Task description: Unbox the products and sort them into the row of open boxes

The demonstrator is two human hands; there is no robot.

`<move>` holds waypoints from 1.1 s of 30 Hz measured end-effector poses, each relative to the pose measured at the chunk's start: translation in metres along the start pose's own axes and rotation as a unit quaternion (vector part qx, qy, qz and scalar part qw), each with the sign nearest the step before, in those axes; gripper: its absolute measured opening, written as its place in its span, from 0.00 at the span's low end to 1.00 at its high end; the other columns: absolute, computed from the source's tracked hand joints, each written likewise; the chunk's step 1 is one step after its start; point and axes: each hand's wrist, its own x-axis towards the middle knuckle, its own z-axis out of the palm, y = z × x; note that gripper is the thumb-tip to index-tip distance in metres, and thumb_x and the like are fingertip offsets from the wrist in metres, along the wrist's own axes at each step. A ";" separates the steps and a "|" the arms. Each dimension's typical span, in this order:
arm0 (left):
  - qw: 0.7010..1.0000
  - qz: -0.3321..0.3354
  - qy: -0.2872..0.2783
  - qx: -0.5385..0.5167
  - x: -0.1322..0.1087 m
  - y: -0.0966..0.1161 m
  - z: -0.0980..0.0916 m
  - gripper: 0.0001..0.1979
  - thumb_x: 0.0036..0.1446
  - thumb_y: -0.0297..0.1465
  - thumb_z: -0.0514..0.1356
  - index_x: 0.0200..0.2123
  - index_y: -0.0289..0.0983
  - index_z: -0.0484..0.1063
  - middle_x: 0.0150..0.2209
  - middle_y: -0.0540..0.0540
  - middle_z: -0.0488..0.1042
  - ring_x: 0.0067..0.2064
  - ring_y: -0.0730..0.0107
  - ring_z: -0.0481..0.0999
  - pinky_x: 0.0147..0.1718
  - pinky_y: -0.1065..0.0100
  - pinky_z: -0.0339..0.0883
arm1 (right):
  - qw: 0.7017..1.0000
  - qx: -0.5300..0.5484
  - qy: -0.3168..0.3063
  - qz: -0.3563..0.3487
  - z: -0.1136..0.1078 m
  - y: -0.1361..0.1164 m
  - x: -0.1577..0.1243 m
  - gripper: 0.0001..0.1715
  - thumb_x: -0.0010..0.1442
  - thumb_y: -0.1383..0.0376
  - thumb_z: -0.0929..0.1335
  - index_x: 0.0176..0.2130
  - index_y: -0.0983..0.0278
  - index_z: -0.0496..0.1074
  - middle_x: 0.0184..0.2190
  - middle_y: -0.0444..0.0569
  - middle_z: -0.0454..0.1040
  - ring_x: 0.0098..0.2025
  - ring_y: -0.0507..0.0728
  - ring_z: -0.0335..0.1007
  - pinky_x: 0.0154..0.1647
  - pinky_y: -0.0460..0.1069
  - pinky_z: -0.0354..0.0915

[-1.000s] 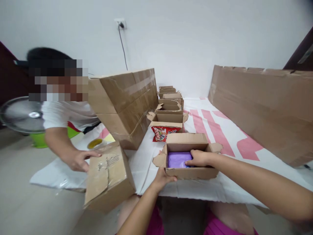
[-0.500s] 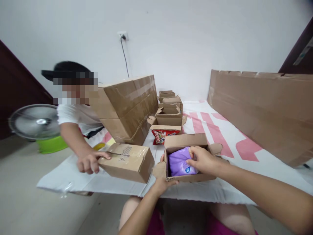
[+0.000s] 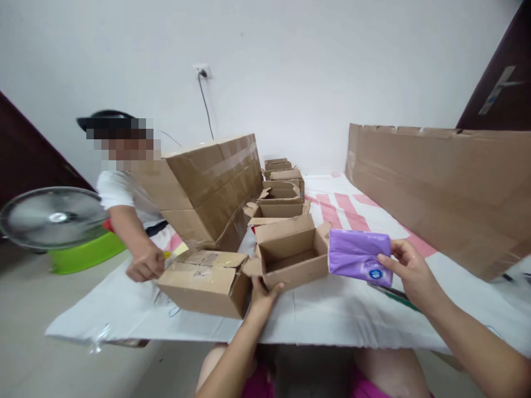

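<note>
At the far left, a round fan [image 3: 58, 216] stands well apart from the work. Next comes a co-worker's hand [image 3: 145, 264], closed, at the left end of a taped box [image 3: 203, 293]; whether it presses on the box, I cannot tell. Behind this box rises a block of large cartons [image 3: 209, 190], which seems to serve as a side wall for the worktop [image 3: 319, 323].

The person's left hand [image 3: 262, 299] is clasped on the near left corner of the open box [image 3: 296, 272], with the thumb along the front wall; some fingers are hidden. This grip probably keeps the light box from sliding. Its flaps stand outward, so the mouth is free. Other open boxes [image 3: 281, 210] are lined up behind, perhaps so that each is within easy reach.

To the right of the open box, the purple packet [image 3: 357, 253] is lifted above the worktop. The right hand [image 3: 412, 270] pinches it by its right edge between thumb and fingers, which leaves its broad face uncovered. The two hands are apart. Farther right, a long cardboard panel [image 3: 435, 193] stands upright, likely as a border.
</note>
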 end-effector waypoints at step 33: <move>0.867 0.369 -0.331 0.049 -0.103 0.079 0.078 0.39 0.61 0.31 0.54 0.68 0.40 0.34 0.68 0.34 0.47 0.68 0.48 0.50 0.59 0.50 0.59 | 0.982 0.028 0.158 -0.097 0.000 0.076 -0.084 0.25 0.57 0.55 0.68 0.51 0.60 0.62 0.47 0.53 0.70 0.46 0.59 0.71 0.43 0.51 0.68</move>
